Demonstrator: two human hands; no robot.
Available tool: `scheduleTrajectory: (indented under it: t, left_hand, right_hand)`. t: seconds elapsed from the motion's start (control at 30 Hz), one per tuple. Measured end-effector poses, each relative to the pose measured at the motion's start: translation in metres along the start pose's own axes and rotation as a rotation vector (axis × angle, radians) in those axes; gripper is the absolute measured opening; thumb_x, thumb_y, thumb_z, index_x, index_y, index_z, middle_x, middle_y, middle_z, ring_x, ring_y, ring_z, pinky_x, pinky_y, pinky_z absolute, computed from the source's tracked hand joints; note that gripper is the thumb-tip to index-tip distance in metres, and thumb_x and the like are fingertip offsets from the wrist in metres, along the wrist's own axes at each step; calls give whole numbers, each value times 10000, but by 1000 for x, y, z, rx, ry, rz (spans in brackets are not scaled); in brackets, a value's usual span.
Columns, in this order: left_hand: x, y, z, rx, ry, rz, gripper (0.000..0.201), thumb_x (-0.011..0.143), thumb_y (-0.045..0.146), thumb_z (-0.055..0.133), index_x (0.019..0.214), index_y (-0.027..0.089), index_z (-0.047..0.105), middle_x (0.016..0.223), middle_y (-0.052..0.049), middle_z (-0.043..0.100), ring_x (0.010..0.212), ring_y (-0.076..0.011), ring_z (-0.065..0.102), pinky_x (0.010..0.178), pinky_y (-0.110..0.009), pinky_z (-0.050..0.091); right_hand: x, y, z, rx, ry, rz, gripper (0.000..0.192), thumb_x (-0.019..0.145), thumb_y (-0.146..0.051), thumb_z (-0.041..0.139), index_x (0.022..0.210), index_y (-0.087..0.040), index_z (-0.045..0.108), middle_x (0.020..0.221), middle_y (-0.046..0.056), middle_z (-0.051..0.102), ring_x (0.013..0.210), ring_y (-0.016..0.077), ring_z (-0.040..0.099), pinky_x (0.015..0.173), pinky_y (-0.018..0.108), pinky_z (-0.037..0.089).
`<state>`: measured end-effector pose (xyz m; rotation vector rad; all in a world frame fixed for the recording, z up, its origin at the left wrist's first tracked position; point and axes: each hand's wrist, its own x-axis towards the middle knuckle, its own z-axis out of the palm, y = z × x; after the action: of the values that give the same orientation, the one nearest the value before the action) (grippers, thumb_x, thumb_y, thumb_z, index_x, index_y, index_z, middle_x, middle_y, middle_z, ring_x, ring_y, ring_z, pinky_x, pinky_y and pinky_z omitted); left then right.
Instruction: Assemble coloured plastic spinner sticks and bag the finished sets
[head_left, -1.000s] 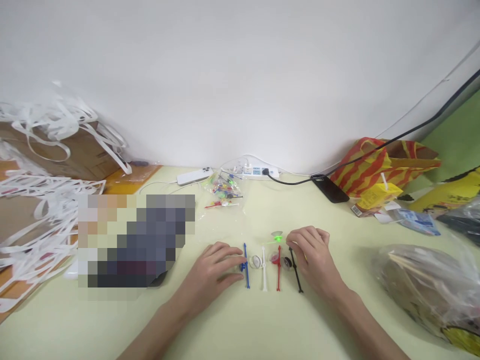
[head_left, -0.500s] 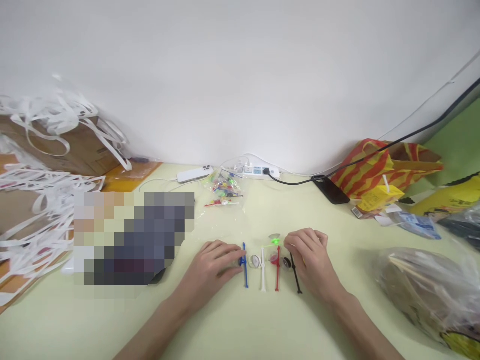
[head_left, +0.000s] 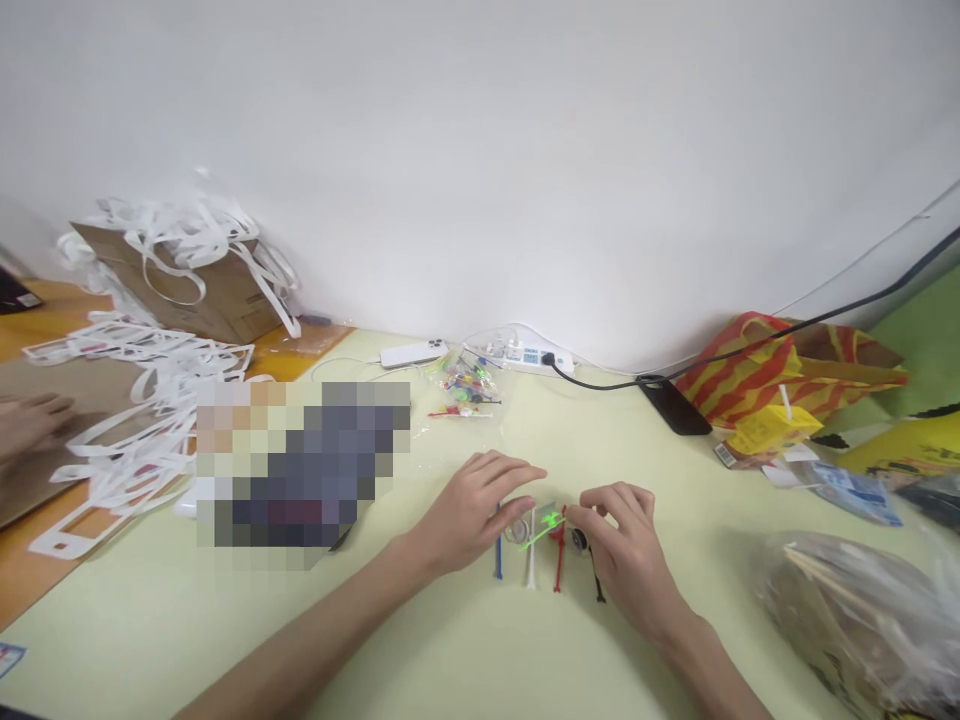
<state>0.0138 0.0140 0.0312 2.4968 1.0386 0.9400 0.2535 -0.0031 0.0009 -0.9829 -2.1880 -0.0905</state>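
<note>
A bright green plastic stick (head_left: 551,520) with a clear round disc slants above the row, its upper end at the pinched fingertips of my right hand (head_left: 626,540). My left hand (head_left: 476,510) is open, thumb and fingers apart, reaching over the blue stick (head_left: 499,555) toward the green one. Side by side on the table lie the blue stick, a white stick (head_left: 532,570), a red stick (head_left: 559,570) and a black stick (head_left: 598,585). The black one is partly hidden under my right hand, the blue one's top under my left.
A clear bag of coloured plastic parts (head_left: 469,380) lies behind, near a power strip (head_left: 532,355) and a white phone (head_left: 412,353). A black phone (head_left: 675,405) and yellow drink carton (head_left: 772,430) stand right, with a plastic-wrapped bundle (head_left: 847,610). Another person's hand (head_left: 34,430) is far left.
My left hand has left the blue stick and moved right, toward the green stick. The green stick has come nearer and now slants over the white and red sticks. The view has shifted slightly.
</note>
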Motion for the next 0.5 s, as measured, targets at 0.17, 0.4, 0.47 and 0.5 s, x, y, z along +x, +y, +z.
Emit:
scheduleTrajectory:
  t: [0.17, 0.4, 0.47, 0.5]
  left_hand:
    - [-12, 7, 10, -60, -7, 150, 305, 995, 238, 516, 1294, 216, 568, 1139, -81, 690, 1031, -201, 607, 906, -354, 460]
    - [-24, 5, 11, -120, 98, 224, 276, 953, 245, 608, 1222, 185, 609, 1032, -87, 706, 939, -199, 602, 851, -356, 486]
    - [-22, 3, 11, -128, 117, 222, 327, 942, 252, 629, 1261, 190, 594, 1038, -89, 704, 945, -198, 603, 853, -355, 498]
    - [-22, 2, 11, -130, 121, 223, 344, 940, 250, 631, 1277, 195, 587, 1039, -90, 704, 945, -198, 605, 852, -354, 505]
  right_hand:
    - [3, -10, -1, 53, -9, -63, 341, 916, 64, 417, 977, -206, 615, 875, 31, 615, 801, 154, 518, 804, 390, 304]
    - [-1, -22, 6, 94, 30, -37, 314, 920, 49, 431, 998, -194, 614, 858, 34, 627, 782, 155, 529, 780, 382, 311]
    - [-2, -21, 7, 92, 51, -20, 338, 916, 55, 425, 1019, -201, 621, 863, 34, 629, 781, 156, 533, 773, 379, 314]
    - [-2, -20, 7, 88, 62, -16, 346, 915, 56, 425, 1025, -205, 624, 859, 32, 628, 777, 156, 536, 771, 378, 317]
